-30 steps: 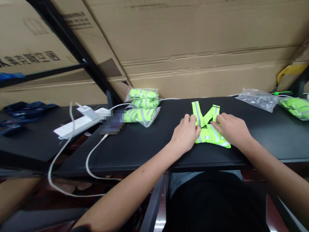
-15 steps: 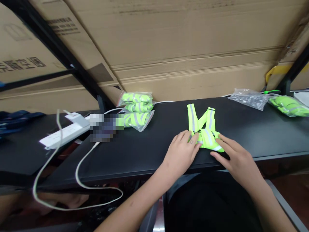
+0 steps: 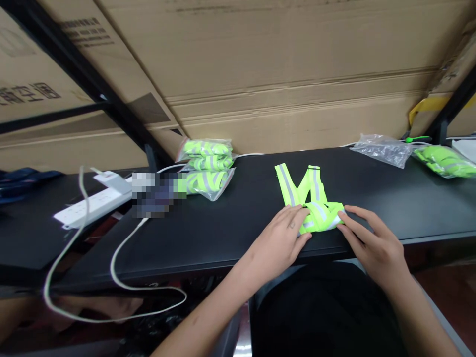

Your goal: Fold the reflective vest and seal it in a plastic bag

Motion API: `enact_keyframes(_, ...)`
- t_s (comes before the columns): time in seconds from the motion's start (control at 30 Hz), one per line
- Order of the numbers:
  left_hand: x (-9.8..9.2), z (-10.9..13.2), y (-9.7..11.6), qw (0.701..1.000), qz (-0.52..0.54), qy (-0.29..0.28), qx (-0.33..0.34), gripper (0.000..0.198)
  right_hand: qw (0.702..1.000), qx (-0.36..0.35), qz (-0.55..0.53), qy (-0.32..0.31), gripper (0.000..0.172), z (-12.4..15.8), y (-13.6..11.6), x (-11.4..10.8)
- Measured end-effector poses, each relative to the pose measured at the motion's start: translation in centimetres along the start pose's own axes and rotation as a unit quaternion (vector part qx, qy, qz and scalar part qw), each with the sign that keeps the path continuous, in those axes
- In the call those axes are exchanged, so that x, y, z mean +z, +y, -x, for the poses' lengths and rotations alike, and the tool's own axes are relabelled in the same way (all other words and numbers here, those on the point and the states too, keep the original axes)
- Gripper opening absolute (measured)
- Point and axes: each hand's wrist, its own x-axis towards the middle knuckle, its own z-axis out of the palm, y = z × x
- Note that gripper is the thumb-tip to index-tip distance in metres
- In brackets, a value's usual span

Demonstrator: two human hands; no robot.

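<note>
- I'm seeing the reflective harness (image 3: 323, 217) lying half-bundled near the desk's (image 3: 230, 233) front edge.
- The left hand (image 3: 284, 235) is resting on it, thumb apart; the right hand (image 3: 372, 243) is touching its right end, pinching or not I can't tell.
- It's looking light, soft; I'm favouring its folded ends.
- Toward the back edge, transparent bags (image 3: 211, 182) are holding similar bundles.

Blk tabletop (image 3: 178, 233), front edge toward wearer. Directly on it: yellow-green hi-vis vest (image 3: 320, 215) w/ grey strips, partly folded, straps pointing to the back, nr front edge; stack of bagged hi-vis pcs (image 3: 210, 163) back L; clear plastic bag (image 3: 383, 150) back R, nr another bagged hi-vis pc (image 3: 444, 161).
</note>
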Motion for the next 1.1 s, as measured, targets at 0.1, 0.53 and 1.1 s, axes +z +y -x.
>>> enact_keyframes(0.1,0.1,0.1,-0.2,1.0,-0.012,0.006,0.023,0.043,1.0,-0.019,-0.007,0.006,0.055,-0.5,-0.3,0.3)
enact_keyframes(0.53,-0.7,0.2,-0.1,0.995,0.077,-0.055,-0.023,0.04,0.976,-0.016,-0.028,-0.216,0.042,-1.0,0.7,-0.1)
enact_keyframes(1.1,-0.6,4.4,1.1,0.997,0.031,0.06,0.043,0.04,0.99,-0.121,-0.017,-0.068,0.061,-0.2,-0.2,-0.4)
